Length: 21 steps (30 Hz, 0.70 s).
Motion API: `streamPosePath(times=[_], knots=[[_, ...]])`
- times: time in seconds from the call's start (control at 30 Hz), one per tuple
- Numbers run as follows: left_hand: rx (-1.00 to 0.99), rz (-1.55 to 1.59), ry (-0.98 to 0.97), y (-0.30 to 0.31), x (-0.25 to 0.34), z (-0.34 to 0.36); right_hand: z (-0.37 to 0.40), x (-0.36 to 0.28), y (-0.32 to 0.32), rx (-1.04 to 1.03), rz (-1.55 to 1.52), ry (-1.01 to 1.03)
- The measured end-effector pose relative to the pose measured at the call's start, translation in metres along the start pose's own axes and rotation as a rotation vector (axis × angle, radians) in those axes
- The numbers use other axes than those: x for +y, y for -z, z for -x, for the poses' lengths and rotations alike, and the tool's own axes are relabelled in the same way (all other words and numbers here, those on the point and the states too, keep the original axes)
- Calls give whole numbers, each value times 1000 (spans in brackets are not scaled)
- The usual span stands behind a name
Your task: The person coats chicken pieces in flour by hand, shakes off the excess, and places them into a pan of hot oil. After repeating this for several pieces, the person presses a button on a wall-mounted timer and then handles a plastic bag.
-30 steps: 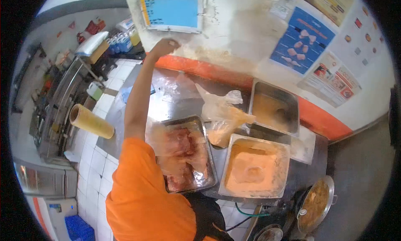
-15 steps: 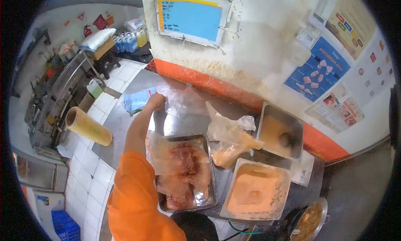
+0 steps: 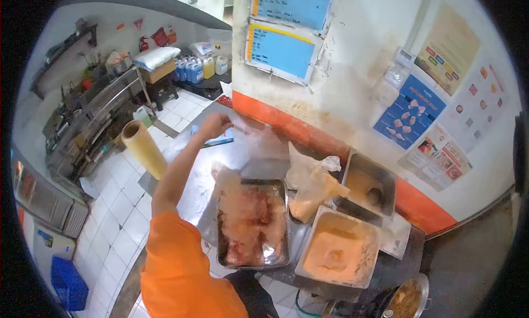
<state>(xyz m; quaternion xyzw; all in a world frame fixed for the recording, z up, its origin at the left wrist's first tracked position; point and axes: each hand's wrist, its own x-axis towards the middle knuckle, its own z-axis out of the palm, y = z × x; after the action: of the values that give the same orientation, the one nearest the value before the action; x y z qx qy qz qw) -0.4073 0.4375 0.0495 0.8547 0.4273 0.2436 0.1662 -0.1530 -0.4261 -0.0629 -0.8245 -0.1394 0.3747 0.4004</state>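
My left hand [image 3: 216, 125] reaches out over the metal table, its arm in an orange sleeve. The fingers are curled, and a clear plastic bag [image 3: 262, 144], smeared by motion, trails from their tips. Just under the hand lies a blue packet [image 3: 221, 138], partly hidden by the wrist. Closer to me, a metal tray [image 3: 287, 230] holds raw reddish meat [image 3: 248, 219], with translucent plastic [image 3: 225, 181] over its left corner. My right hand is not in view.
A bag of orange powder [image 3: 308, 194] stands beside a tub of orange powder [image 3: 339, 252] and a metal pan of brownish liquid [image 3: 361, 186]. A pot [image 3: 408, 298] is at lower right. A roll of plastic wrap [image 3: 144, 150] stands at the table's left edge.
My left hand has lifted from the blue packet and moved a little right along the table, with the clear plastic shifting beside it. The camera view has turned left.
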Motion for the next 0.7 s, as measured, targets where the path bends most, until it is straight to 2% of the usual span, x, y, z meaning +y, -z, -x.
streamPosePath(times=[0.03,0.07,0.1,0.13,0.17,0.2,0.23,0.27,0.33,0.4,0.43,0.5,0.53,0.57,0.6,0.67,0.7], knots=[[113,161,-33,28,25,25,-13,-35,-8,-82,52,140],[117,151,-31,52,57,56,-25,-76,-23,-175,92,288],[155,325,-121,71,89,93,-35,-115,-41,-273,125,440],[186,497,-210,75,110,130,-19,-181,-70,-306,98,397],[93,666,-295,63,112,167,-7,-239,-91,-400,234,530],[-5,697,-252,57,130,218,-2,-262,-119,-489,81,573],[-13,432,-250,62,161,270,1,-274,-144,-575,-64,611],[-209,633,-290,76,195,310,2,-281,-166,-583,-65,613],[-349,769,-403,78,218,364,2,-293,-201,-818,-439,732],[-291,728,-399,85,219,396,10,-313,-216,-942,-408,701],[-284,730,-406,82,211,404,10,-315,-228,-1004,-351,601],[-198,403,-369,79,190,415,23,-335,-249,-976,-299,551],[-197,405,-367,80,176,415,29,-346,-261,-949,-255,492],[-198,409,-360,81,157,410,19,-351,-276,-1006,-249,425],[-199,411,-359,81,136,402,16,-366,-288,-1002,-248,433],[-306,621,-277,83,99,383,10,-408,-312,-1030,97,614],[-506,719,-63,79,76,375,-14,-407,-324,-1127,144,745]])
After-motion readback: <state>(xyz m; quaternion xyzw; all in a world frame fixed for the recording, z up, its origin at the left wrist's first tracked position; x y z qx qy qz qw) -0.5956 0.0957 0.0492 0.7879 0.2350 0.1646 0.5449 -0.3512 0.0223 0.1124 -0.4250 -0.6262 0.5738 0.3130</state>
